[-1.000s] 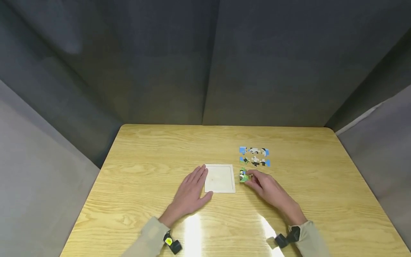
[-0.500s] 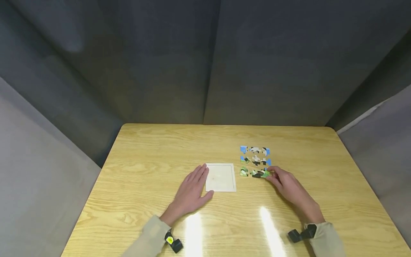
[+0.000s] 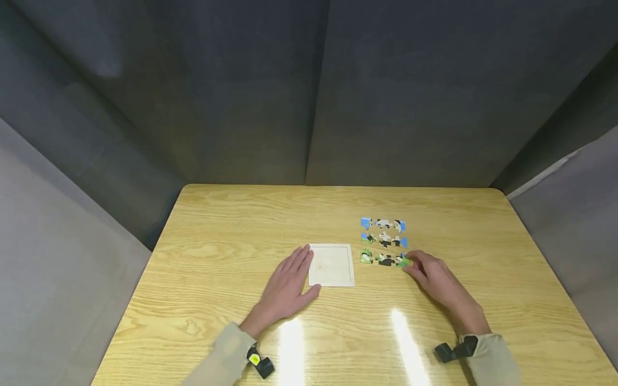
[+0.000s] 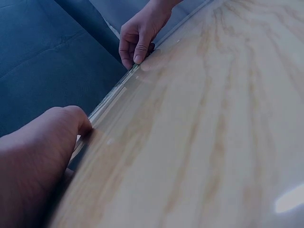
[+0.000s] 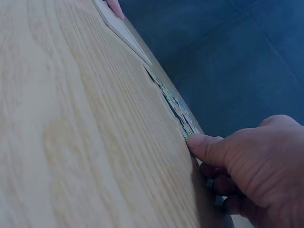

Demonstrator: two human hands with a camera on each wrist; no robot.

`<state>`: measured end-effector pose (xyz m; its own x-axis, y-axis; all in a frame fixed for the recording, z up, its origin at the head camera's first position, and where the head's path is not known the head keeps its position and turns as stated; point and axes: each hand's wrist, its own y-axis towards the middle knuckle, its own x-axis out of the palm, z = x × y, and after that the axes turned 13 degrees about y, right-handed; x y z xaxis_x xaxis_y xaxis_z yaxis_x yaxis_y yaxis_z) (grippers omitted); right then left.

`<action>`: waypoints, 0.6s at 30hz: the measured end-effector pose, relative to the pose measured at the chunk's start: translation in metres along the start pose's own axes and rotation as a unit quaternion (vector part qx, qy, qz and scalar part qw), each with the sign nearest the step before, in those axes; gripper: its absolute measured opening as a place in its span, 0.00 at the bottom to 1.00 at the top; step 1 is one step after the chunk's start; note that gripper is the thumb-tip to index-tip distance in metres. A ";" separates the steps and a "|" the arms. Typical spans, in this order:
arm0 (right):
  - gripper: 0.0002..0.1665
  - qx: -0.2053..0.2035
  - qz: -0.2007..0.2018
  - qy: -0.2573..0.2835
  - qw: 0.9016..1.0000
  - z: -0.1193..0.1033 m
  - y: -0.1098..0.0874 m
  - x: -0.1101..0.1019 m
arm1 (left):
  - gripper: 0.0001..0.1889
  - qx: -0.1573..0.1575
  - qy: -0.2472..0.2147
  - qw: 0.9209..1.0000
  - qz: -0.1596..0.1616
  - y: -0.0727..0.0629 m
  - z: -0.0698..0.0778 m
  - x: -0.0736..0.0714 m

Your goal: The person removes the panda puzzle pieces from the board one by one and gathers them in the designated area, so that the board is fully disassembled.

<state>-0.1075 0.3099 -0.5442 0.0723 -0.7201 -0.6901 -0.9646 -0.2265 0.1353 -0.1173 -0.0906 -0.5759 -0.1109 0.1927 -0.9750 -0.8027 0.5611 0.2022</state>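
A white square puzzle tray (image 3: 333, 266) lies on the table, with nothing in its recess. My left hand (image 3: 285, 287) rests flat along its left edge, fingers straight and thumb near the lower left corner. To the tray's right, panda jigsaw pieces (image 3: 384, 239) lie face up in three rows with gaps between them. At the bottom right, my right hand (image 3: 439, 281) pinches a green corner jigsaw piece (image 3: 402, 261) between thumb and fingers. In the right wrist view the thumb (image 5: 204, 145) covers part of that piece, which is low against the table.
The wooden table (image 3: 232, 225) has a rounded far edge, with a dark curtain (image 3: 241, 107) behind it. Grey panels (image 3: 58, 257) stand at both sides. Each wrist wears a small black camera (image 3: 454, 351).
My right hand has moved right, from beside the tray to the bottom row's right end. The green corner piece went with it and shifted slightly outward. My left hand has not moved.
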 end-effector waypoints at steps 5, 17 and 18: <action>0.21 0.011 0.011 0.014 1.000 0.002 -0.002 -0.003 | 0.43 -0.003 -0.005 1.000 0.001 0.000 0.001 -0.002; 0.39 0.022 0.103 -0.061 0.993 0.011 -0.009 -0.016 | 0.35 -0.052 -0.096 0.993 0.036 -0.001 -0.009 -0.008; 0.41 0.024 0.104 -0.070 0.992 0.013 -0.009 -0.017 | 0.35 -0.060 -0.101 0.992 0.048 0.000 -0.011 -0.010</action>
<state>-0.1036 0.3328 -0.5424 -0.1620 -0.6498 -0.7427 -0.9662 -0.0486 0.2533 -0.1224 -0.1015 -0.5672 -0.0802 0.4044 -0.9111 -0.8595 0.4349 0.2687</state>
